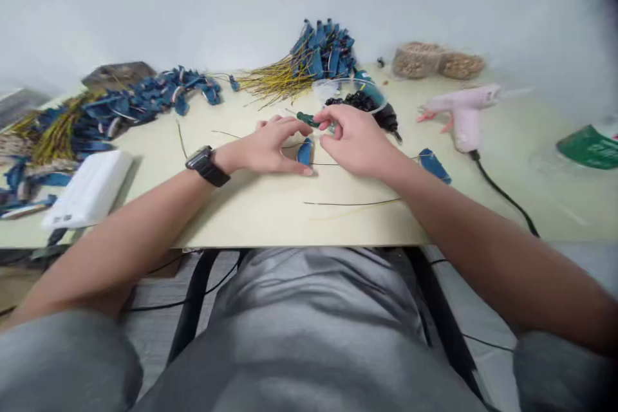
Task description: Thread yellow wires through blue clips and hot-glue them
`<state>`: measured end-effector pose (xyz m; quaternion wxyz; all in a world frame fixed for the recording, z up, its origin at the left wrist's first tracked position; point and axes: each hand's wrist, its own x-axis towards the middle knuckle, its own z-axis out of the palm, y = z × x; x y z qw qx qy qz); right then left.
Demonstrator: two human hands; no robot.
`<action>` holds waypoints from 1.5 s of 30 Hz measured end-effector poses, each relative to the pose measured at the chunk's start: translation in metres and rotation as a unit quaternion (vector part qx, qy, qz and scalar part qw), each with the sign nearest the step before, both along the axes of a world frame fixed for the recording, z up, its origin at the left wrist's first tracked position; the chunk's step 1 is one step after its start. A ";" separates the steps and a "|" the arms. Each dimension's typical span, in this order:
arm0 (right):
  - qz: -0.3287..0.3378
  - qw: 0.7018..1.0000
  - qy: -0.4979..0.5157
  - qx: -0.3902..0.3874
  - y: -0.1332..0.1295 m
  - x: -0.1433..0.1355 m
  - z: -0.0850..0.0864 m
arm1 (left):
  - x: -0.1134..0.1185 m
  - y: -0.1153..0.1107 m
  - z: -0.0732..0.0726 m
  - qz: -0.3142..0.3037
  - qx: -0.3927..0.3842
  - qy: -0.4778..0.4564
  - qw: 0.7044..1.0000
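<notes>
Midway between the front and rear edges of the tabletop (261, 222), a small blue piece (304, 152) lies in the gap between the thumb and fingers of my left hand (294, 149), which I hold spread apart. Beside it, my right hand (350, 138) has its fingers curled toward the thumb; from my view I cannot tell whether they pinch anything. A dark green item (307, 119) sits just beyond the fingertips. Behind the right hand stands a clear bowl (379, 91) with black pieces (356, 101). Toward the front edge, a dark wire (352, 204) passes under the right forearm; past that forearm lies a second blue piece (434, 166). A pink glue gun (466, 109) rests farther right. Along the rear edge I see a stemmed blue bundle (328, 55) and bagged brown material (416, 61). Near the front left corner lies a white box (89, 190).
</notes>
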<state>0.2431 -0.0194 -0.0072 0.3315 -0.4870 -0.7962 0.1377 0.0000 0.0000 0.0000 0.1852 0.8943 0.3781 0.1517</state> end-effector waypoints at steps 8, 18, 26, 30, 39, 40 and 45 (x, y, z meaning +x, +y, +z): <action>0.000 1.000 -0.001 0.000 -0.002 0.001 0.001 | -0.004 0.011 -0.006 0.003 -0.008 -0.006 1.000; -0.010 0.999 -0.027 -0.023 -0.001 -0.004 -0.004 | -0.016 0.026 -0.009 -0.010 -0.063 -0.043 0.997; -0.020 0.998 -0.050 -0.026 0.005 -0.008 -0.007 | -0.023 0.031 -0.010 -0.040 -0.011 -0.045 0.998; -0.018 0.998 -0.050 -0.028 0.009 -0.009 -0.011 | -0.024 0.032 -0.010 -0.053 0.007 -0.035 0.998; -0.010 0.998 -0.048 -0.030 0.011 -0.012 -0.012 | -0.023 0.030 -0.008 -0.060 0.027 -0.027 0.997; -0.008 0.998 -0.048 -0.030 0.011 -0.012 -0.012 | -0.023 0.030 -0.008 -0.060 0.027 -0.026 0.998; -0.001 0.999 -0.049 -0.025 0.014 -0.012 -0.013 | -0.023 0.028 -0.005 -0.057 0.022 -0.017 0.998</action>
